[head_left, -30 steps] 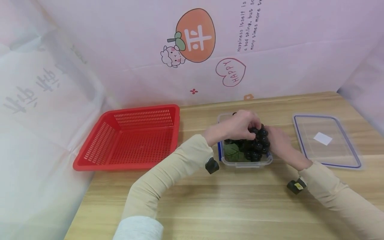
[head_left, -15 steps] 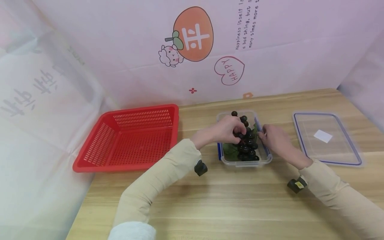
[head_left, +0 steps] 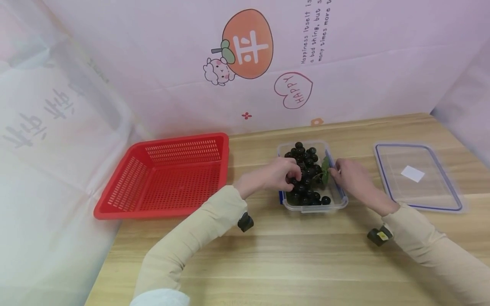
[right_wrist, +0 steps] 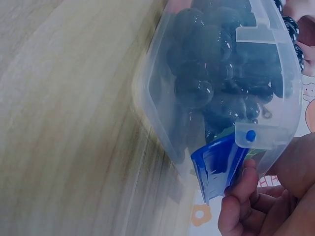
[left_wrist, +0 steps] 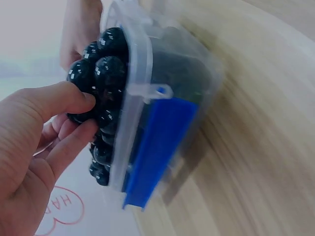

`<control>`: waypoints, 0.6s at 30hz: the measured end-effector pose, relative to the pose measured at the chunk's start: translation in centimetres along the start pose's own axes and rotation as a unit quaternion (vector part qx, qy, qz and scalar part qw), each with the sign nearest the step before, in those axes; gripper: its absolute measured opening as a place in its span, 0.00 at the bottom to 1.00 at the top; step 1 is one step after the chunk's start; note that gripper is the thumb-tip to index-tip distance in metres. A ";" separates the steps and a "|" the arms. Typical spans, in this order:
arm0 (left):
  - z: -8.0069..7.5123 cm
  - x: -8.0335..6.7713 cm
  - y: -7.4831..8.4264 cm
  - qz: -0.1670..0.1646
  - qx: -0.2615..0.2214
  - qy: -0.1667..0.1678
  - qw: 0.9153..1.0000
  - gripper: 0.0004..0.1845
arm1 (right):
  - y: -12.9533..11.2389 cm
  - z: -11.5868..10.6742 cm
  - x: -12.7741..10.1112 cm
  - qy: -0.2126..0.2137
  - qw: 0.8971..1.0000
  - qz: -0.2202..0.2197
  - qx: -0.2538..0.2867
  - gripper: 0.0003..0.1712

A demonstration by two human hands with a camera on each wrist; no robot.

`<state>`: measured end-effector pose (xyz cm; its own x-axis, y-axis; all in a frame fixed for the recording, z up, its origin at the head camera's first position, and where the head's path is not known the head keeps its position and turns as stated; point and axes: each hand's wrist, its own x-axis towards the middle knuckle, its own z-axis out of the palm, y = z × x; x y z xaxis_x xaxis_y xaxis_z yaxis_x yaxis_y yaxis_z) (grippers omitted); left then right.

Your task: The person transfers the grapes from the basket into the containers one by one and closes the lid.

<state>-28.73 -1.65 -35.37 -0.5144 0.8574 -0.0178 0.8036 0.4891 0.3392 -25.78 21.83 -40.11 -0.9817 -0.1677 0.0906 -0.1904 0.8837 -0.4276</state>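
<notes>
A bunch of dark grapes (head_left: 306,170) lies in a clear plastic food container (head_left: 333,206) with blue side latches. My left hand (head_left: 281,174) reaches over the container's left rim. In the left wrist view its thumb and fingers pinch a grape of the bunch (left_wrist: 109,73). At the opposite side, my right hand (head_left: 354,180) grips the container's rim beside a green leaf (head_left: 325,170). The right wrist view has that hand's fingers curled at the wall, touching a hanging blue latch (right_wrist: 219,164). Its thumb is partly hidden behind the wall.
On the left stands a red perforated plastic basket (head_left: 226,170). The container's clear lid (head_left: 428,191), with a blue seal and a white label, lies flat on the right of the wooden table (head_left: 291,255). A printed cloth (head_left: 172,63) hangs behind.
My left hand has moved left over the container. The grape bunch has shifted left and spread out inside it, with the leaf now showing on the right. My right hand's grip has come into view.
</notes>
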 end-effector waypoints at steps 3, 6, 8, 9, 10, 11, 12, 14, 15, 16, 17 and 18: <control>0.4 -0.3 -0.3 -0.004 -0.016 0.013 1.000 0.09 | -0.1 0.0 0.0 -0.002 1.000 0.002 0.001 0.15; 0.9 -0.4 -0.5 -0.009 -0.028 0.024 0.999 0.08 | -0.2 0.0 0.0 -0.004 1.000 0.007 0.002 0.15; 1.2 -0.4 -0.7 -0.011 -0.025 0.030 0.999 0.08 | -0.2 0.0 0.0 -0.006 1.000 0.010 0.001 0.15; 1.4 -0.4 -0.8 -0.012 -0.024 0.034 0.999 0.08 | -0.2 0.0 0.0 -0.007 1.000 0.010 0.002 0.15; 1.6 -0.4 -1.0 -0.014 -0.025 0.037 0.999 0.08 | -0.3 0.1 0.0 -0.007 1.000 0.011 0.003 0.15; 1.7 -0.4 -1.1 -0.014 -0.024 0.041 0.999 0.08 | -0.3 0.1 0.1 -0.008 1.000 0.012 0.003 0.15; 1.9 -0.4 -1.1 -0.016 -0.021 0.043 0.999 0.08 | -0.3 0.1 0.0 -0.008 1.000 0.013 0.003 0.15; 2.0 -0.4 -1.1 -0.019 -0.015 0.048 0.999 0.08 | -0.3 0.1 0.0 -0.009 1.000 0.014 0.004 0.15; 2.1 -0.4 -1.1 -0.021 -0.010 0.049 0.998 0.08 | -0.3 0.1 0.0 -0.010 1.000 0.015 0.005 0.15; 2.1 -0.3 -1.0 -0.024 0.000 0.050 0.998 0.08 | -0.3 0.1 0.0 -0.010 1.000 0.016 0.006 0.15; 2.1 -0.2 -0.8 -0.024 0.011 0.049 0.998 0.08 | -0.3 0.1 0.0 -0.009 1.000 0.017 0.007 0.15; 2.1 -0.1 -0.7 -0.027 0.021 0.046 0.998 0.08 | -0.3 0.2 0.0 -0.008 1.000 0.017 0.008 0.15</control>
<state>-28.59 -1.74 -37.60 -0.5806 0.8125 0.0528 0.7853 0.5417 0.2997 -25.72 21.53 -40.14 -0.9877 -0.1442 0.0606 -0.1560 0.8824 -0.4438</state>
